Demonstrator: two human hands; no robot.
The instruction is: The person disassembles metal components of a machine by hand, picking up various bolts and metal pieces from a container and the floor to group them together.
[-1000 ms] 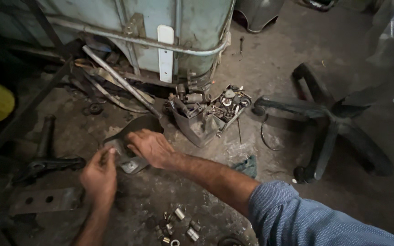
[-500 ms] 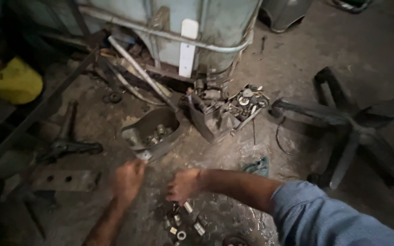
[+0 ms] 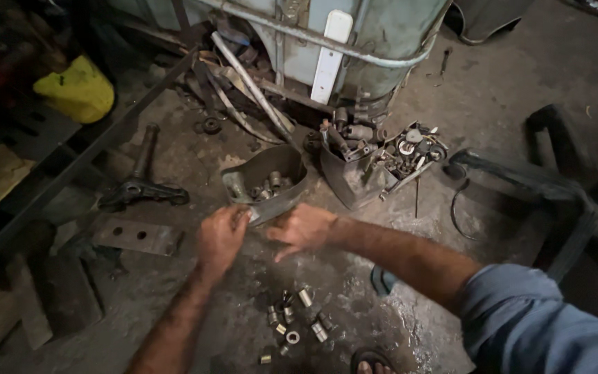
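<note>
Head view, looking down at a grimy workshop floor (image 3: 506,90). My left hand (image 3: 221,237) is curled, its fingers touching the near edge of a dark curved tray (image 3: 266,181); whether they pinch the rim I cannot tell. My right hand (image 3: 302,228) hovers just beside it, fingers loosely spread and gripping nothing, with the blue sleeve (image 3: 541,325) at lower right. The tray lies on the floor directly beyond both hands and holds several short metal sleeves (image 3: 266,190). More loose sleeves (image 3: 297,318) lie scattered on the floor nearer me, below the hands. To the tray's right stands a second container (image 3: 382,163), crowded with small metal parts. A pale tank (image 3: 354,34) in a metal cage rises behind both. At left lie a drilled flat plate (image 3: 137,237), a dark forged bracket (image 3: 143,188) and a yellow bag (image 3: 76,90). A black chair base (image 3: 541,183) sprawls at right.
</note>
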